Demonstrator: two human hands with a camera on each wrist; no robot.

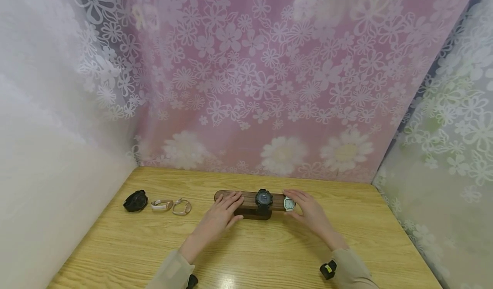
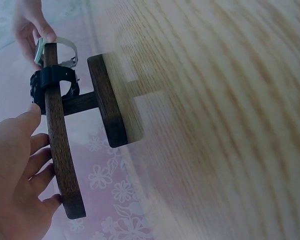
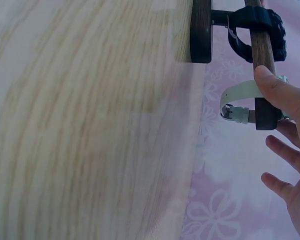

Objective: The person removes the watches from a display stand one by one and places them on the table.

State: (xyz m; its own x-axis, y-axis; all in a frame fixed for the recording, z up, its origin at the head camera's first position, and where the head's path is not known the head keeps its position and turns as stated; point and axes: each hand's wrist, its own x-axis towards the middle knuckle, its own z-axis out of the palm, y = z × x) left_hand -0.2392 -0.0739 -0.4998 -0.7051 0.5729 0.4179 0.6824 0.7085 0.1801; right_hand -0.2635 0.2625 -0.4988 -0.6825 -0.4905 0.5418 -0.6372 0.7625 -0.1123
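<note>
A dark wooden T-shaped watch stand (image 1: 248, 201) stands on the table. A black digital watch (image 1: 263, 198) is strapped around its bar, right of the middle. At the bar's right end hangs a watch with a pale green strap (image 3: 240, 92), its buckle fastened below the bar. My right hand (image 1: 310, 214) holds this pale watch between thumb and index finger; the other fingers are spread apart in the right wrist view. My left hand (image 1: 219, 214) rests on the left part of the bar with fingers extended, its thumb (image 2: 32, 117) close to the black watch.
Left of the stand lie a black watch (image 1: 136, 201) and two slim light-banded watches (image 1: 161, 205) in a row. The wooden table (image 1: 250, 254) is bounded by a pink flowered curtain (image 1: 246, 87) behind, a white side (image 1: 50, 152) at left and another flowered curtain (image 1: 454, 152) at right.
</note>
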